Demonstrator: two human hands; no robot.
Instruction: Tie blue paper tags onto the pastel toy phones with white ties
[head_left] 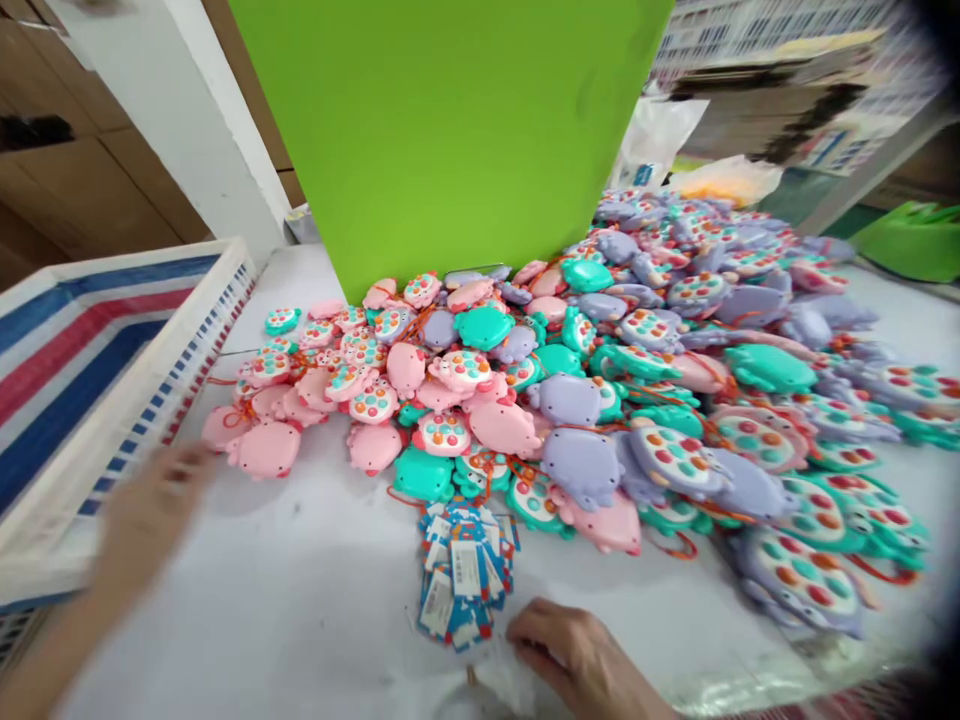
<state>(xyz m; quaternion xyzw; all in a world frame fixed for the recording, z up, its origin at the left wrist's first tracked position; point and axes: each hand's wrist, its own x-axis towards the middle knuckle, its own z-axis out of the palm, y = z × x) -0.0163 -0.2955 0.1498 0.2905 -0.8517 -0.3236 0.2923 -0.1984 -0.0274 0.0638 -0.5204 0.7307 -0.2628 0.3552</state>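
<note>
My left hand (pixel 161 500), smeared by motion, is at the left beside pink animal-shaped toys (pixel 264 448) with orange cords. Whether its fingers hold anything does not show. My right hand (pixel 570 645) is low on the white table, its fingers curled together; what they may hold is hidden. Just left of it lies a loose stack of small blue, white and orange printed cards (pixel 465 570), some with barcodes. A wide heap of toys spreads behind the cards: teal ones (pixel 424 474), lilac ones (pixel 581 465) and pink ones, several showing white faces with coloured bumps.
A white plastic basket (pixel 225 290) with a striped blue, red and white lining stands at the left. An upright green panel (pixel 457 130) rises behind the heap. Clear plastic bags (pixel 660 135) and a green container (pixel 911 240) are at the back right.
</note>
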